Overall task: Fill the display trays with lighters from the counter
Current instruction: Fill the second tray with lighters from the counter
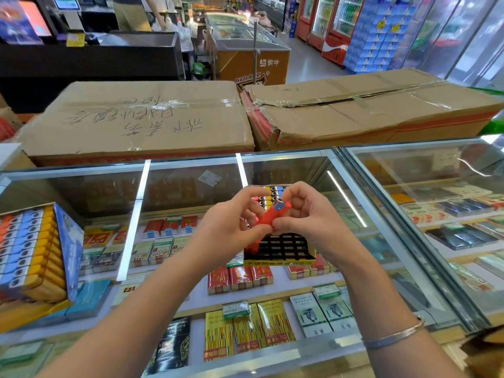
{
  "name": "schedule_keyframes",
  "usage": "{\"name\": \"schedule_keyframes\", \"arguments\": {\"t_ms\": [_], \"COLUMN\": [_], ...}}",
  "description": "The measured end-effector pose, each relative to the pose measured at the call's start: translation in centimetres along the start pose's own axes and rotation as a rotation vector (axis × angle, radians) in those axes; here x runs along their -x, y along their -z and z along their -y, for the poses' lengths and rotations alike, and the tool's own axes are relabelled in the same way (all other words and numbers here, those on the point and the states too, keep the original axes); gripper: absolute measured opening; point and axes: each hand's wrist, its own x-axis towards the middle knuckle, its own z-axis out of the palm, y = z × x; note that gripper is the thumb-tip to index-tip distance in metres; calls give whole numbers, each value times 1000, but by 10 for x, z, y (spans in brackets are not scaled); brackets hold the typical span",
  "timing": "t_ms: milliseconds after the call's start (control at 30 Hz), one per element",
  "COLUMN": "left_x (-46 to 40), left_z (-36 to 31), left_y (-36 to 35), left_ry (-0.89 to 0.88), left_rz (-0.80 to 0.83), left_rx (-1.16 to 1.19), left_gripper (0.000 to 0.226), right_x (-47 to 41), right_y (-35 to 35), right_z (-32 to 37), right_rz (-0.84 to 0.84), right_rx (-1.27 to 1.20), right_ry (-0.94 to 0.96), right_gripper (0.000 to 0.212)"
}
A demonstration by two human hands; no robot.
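A yellow-edged display tray (281,261) with a black grid of slots sits on the glass counter (381,241); its far rows hold several lighters (268,196), its near slots stand empty. Above the tray both hands meet on red lighters. My left hand (231,227) grips a red lighter (253,245) that points down at the tray. My right hand (308,219) pinches another red lighter (275,212) with a blue button and metal top. At the left, a tilted box (35,249) holds several orange, blue and yellow lighters.
Two big taped cardboard boxes (141,118) (368,110) stand behind the counter's far edge. Cigarette packs (245,328) fill the shelves under the glass. A person stands at the far checkout desk (90,58); freezers and drink fridges line the aisle beyond.
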Motion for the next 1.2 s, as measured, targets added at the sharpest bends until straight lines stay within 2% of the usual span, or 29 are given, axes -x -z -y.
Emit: {"name": "schedule_keyframes", "arguments": {"t_ms": [67, 167, 233, 300, 467, 600, 800, 1067, 1200], "left_x": [2, 6, 9, 13, 22, 28, 26, 22, 25], "left_z": [0, 2, 6, 10, 19, 22, 21, 24, 29], "left_y": [3, 6, 7, 7, 3, -5, -11, -17, -23], "left_ry": [23, 61, 85, 76, 9, -123, -329, -373, -294], "left_rz": [-8, -19, -28, -45, -44, -86, -105, -143, -189], "left_rx": [60, 109, 101, 82, -85, -240, -400, -510, -375], "left_gripper": [62, 59, 54, 51, 38, 20, 16, 24, 19], "right_x": [0, -3, -6, -8, -10, -9, -8, -8, -7], "right_y": [2, 9, 13, 15, 17, 15, 16, 16, 17], "right_z": [-1, -11, -23, -35, -63, -73, -79, -83, -82], "right_rz": [-47, -275, -423, -484, -461, -451, -444, -439, -439], "right_rx": [8, 160, 234, 250, 287, 336, 359, 366, 354], "right_ry": [36, 66, 23, -44, -174, -159, -143, -132, -131], "right_gripper": [27, 21, 24, 31, 59, 63, 65, 65, 64]}}
